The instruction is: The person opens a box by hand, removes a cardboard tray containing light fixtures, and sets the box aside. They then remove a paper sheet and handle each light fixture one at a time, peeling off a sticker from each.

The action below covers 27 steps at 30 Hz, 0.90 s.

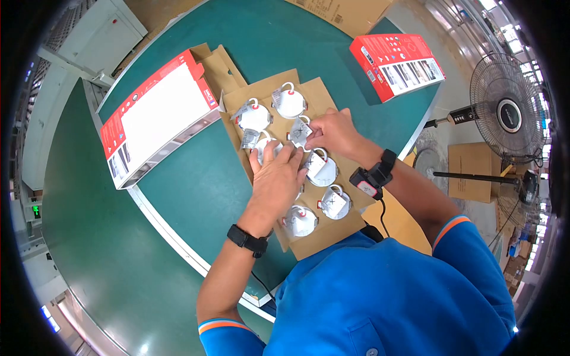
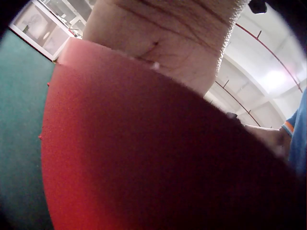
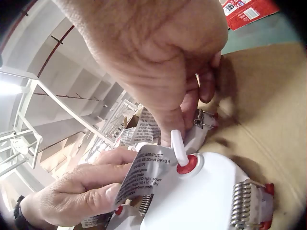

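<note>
Several round white light units with spring clips, cable loops and printed labels lie in a cardboard tray. My left hand is spread over the middle units, its fingertips touching them; in the right wrist view the left hand lies beside a label on the nearest unit. My right hand pinches a unit near the tray's centre. In the right wrist view, the right hand has its fingers down at that unit's spring clip, partly hiding it.
An open red and white box lies left of the tray on the green table. Another red box stands at the back right, and a cardboard box at the back. A fan stands to the right. Red fills much of the left wrist view.
</note>
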Each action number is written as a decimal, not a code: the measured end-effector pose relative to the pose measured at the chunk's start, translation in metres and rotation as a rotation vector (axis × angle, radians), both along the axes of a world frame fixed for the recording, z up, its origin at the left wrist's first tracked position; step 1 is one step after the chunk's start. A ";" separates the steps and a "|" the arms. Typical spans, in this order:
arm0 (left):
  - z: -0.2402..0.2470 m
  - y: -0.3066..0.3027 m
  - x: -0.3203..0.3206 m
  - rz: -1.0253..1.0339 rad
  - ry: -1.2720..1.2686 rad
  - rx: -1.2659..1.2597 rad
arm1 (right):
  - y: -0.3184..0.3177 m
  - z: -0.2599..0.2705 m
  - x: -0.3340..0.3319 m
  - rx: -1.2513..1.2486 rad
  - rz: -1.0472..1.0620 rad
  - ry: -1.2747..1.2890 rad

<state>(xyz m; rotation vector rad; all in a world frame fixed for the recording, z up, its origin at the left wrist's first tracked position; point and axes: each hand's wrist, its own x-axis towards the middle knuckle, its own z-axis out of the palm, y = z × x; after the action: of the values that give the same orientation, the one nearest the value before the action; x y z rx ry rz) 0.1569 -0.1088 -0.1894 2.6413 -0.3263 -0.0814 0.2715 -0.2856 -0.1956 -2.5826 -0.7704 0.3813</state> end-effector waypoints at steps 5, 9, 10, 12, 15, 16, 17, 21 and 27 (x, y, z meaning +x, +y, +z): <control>-0.001 0.001 -0.001 0.001 -0.030 -0.008 | 0.000 0.000 0.004 0.005 0.006 0.077; 0.004 0.005 -0.001 0.005 -0.036 -0.083 | -0.016 0.009 0.012 0.159 0.054 0.238; 0.005 0.008 -0.002 0.009 -0.040 -0.113 | -0.018 0.011 0.014 0.230 0.079 0.284; 0.010 0.017 -0.008 0.032 -0.059 -0.199 | -0.017 0.024 0.016 0.359 -0.108 0.355; 0.013 0.023 -0.011 0.051 -0.084 -0.224 | -0.007 0.021 0.028 0.513 -0.207 0.296; 0.013 0.024 -0.009 0.060 -0.059 -0.220 | -0.002 0.015 0.034 0.558 -0.207 0.249; 0.014 0.024 -0.006 0.070 -0.034 -0.217 | 0.005 0.010 0.039 0.563 -0.191 0.206; 0.019 0.014 0.019 0.149 -0.123 -0.170 | 0.024 -0.008 0.053 0.517 -0.132 0.142; -0.008 0.012 0.047 0.122 -0.176 0.081 | 0.027 -0.008 0.061 0.344 -0.079 0.182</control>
<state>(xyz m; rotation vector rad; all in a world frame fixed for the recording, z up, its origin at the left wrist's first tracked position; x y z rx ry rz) 0.2043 -0.0971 -0.1970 2.7477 -0.2237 0.1824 0.3322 -0.2583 -0.2038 -2.2145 -0.6082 0.4133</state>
